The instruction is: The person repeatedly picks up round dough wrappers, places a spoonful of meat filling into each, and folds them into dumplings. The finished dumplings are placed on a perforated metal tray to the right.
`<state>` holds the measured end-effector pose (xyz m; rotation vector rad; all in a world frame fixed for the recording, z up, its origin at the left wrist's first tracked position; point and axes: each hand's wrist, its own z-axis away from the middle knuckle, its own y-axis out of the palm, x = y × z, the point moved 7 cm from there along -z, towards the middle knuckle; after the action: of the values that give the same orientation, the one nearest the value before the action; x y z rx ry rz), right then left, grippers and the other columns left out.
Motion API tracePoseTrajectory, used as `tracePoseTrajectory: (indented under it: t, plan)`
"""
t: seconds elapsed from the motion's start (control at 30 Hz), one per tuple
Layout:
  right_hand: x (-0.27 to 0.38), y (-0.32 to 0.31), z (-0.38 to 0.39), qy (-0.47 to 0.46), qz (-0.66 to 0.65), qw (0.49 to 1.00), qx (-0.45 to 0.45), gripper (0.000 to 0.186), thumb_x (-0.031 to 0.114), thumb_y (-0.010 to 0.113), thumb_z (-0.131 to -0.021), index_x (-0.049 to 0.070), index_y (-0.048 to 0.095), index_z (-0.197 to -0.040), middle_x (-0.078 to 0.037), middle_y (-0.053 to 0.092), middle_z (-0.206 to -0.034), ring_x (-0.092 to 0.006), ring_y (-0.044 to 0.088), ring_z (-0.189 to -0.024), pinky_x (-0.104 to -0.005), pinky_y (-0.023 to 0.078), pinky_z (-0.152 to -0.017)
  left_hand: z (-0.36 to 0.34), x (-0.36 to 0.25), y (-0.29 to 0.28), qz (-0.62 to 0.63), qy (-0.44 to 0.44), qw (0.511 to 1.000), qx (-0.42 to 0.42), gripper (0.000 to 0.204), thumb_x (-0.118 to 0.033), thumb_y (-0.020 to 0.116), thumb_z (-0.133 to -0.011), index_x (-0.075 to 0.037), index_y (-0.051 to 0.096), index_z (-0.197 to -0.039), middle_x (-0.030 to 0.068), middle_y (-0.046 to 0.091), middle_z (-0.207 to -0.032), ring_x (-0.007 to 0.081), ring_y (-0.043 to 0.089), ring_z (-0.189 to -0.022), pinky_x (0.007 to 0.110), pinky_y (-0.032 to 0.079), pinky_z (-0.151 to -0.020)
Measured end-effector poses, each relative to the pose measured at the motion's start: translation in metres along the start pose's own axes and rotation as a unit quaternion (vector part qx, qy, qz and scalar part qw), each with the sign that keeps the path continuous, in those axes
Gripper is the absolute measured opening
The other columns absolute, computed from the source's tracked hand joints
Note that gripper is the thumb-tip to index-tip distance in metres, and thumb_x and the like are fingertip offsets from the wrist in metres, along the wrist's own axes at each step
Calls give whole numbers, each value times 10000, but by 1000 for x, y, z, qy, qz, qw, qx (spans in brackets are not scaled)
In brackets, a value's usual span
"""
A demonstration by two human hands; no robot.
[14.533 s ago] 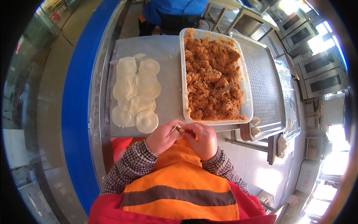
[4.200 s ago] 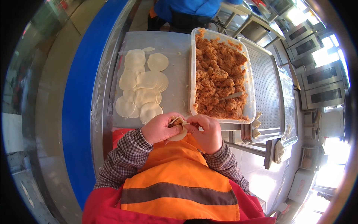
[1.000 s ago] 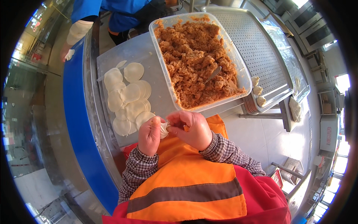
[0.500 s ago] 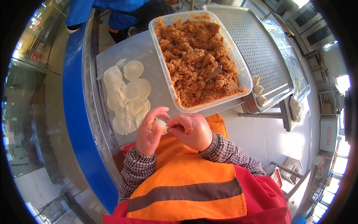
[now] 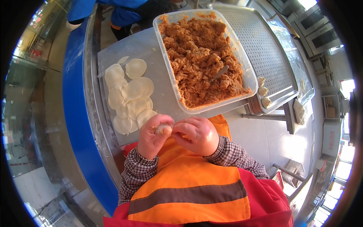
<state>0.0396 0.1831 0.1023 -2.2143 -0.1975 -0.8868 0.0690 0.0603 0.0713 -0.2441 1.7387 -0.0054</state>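
Note:
My left hand (image 5: 150,137) is curled around a small, pale dumpling (image 5: 162,129), which is partly hidden by its fingers. My right hand (image 5: 196,136) has its fingertips pinched at the dumpling's right side. Both are low over the near edge of a metal worktop (image 5: 166,94). Overlapping round dough wrappers (image 5: 132,90) lie on the worktop at left. A large translucent plastic tub of reddish-brown filling (image 5: 200,49) stands beyond my hands, with a metal spoon handle (image 5: 221,72) sticking out of it.
Perforated metal trays (image 5: 257,49) are stacked right of the tub, with a few shaped dumplings (image 5: 263,90) at their left edge. A blue rail (image 5: 77,98) runs along the left. A co-worker in blue (image 5: 117,11) is at the far side.
Over the last half second my left fingers have curled down over the dumpling. The co-worker's lowered hand from a second ago is now mostly out of sight.

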Motion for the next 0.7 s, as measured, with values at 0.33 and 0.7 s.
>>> tracePoseTrajectory:
  t: [0.33, 0.7]
  plan:
    - [2, 4, 2, -57, 57, 996, 36, 314, 75, 717, -724, 29, 599, -1011, -82, 636, -833, -237, 634, -693, -332, 530, -596, 7, 53, 11, 138, -239, 960, 50, 475, -459, 448, -984, -43, 588, -802, -15, 519, -624, 37, 443, -481, 193, 321, -411]
    - [-6, -104, 5, 18, 86, 995, -41, 517, 123, 770, -646, 59, 594, -1128, -104, 624, -1081, -266, 658, -823, -336, 560, -684, -45, -13, 93, 313, -198, 925, 86, 798, -699, 284, -903, -37, 415, -1329, 80, 594, -1063, 97, 574, -764, 184, 439, -532]
